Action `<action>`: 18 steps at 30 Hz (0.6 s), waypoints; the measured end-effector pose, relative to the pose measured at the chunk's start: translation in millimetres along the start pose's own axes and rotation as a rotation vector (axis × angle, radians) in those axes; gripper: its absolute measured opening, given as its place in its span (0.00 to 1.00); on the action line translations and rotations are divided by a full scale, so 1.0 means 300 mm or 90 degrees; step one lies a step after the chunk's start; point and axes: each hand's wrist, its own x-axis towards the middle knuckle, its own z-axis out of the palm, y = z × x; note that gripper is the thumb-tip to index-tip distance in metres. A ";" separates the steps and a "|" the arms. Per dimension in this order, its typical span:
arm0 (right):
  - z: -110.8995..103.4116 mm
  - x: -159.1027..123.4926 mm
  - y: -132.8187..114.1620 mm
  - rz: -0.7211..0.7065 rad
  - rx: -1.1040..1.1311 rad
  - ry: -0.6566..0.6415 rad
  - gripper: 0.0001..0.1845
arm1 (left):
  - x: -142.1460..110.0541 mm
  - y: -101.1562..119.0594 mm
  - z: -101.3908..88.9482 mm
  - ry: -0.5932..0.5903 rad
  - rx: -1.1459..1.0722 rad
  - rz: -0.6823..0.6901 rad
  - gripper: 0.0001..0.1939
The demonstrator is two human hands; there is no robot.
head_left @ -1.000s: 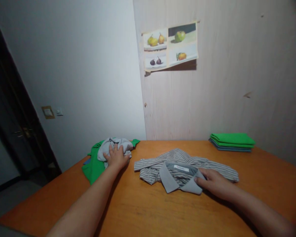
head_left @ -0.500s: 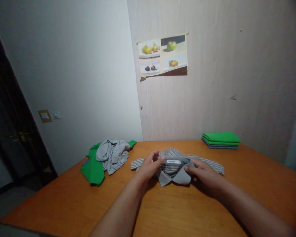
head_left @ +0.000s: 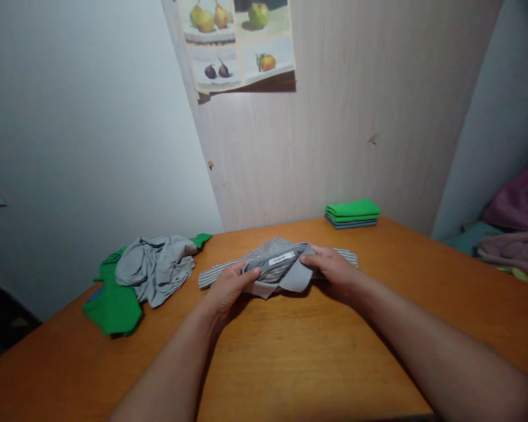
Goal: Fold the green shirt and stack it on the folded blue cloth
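Shirt (head_left: pixel 222 274): striped grey and white, bunched low at the middle of the table (head_left: pixel 312 357), in front of you, with a striped part reaching out on each side beyond your hands.
Collar (head_left: pixel 296 278): plain grey, between your two hands, its open side and points towards you.
Tag (head_left: pixel 281 258): small and white, inside the back of the collar; its print is too small to read.
Left hand (head_left: pixel 229 286): you pinch the left side of the collar, thumb on top, fingers bent behind and partly hidden by the cloth.
Right hand (head_left: pixel 333 267): you pinch the right side of the collar between thumb and fingers; the fingertips are hidden behind it, so you cannot tell how close together they sit.
Grey cloth (head_left: pixel 156 268): crumpled, to the left of the shirt, lying over the green cloth (head_left: pixel 114 302).
Green cloth: loose on the table, one end showing nearer you and another poking out at the far right of the grey cloth.
Stack (head_left: pixel 352 215): neatly folded, green over blue-grey, on the table beyond your right hand.
Poster (head_left: pixel 240 47): fruit pictures on the wall ahead, its top cut off by your view.
Pink cloth (head_left: pixel 521 196): at your far right, past the table.
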 end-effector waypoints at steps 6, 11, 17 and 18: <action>-0.002 -0.003 -0.002 0.015 -0.015 -0.013 0.13 | 0.005 0.015 0.010 0.106 -0.048 0.015 0.21; -0.015 0.001 0.011 0.025 0.005 -0.008 0.12 | 0.002 0.037 0.030 0.126 -0.048 0.020 0.17; -0.015 0.004 0.011 0.042 0.019 0.022 0.12 | 0.001 0.031 0.029 0.123 -0.065 0.016 0.18; -0.015 0.004 0.011 0.043 0.015 0.025 0.12 | 0.002 0.026 0.025 0.123 -0.062 0.015 0.18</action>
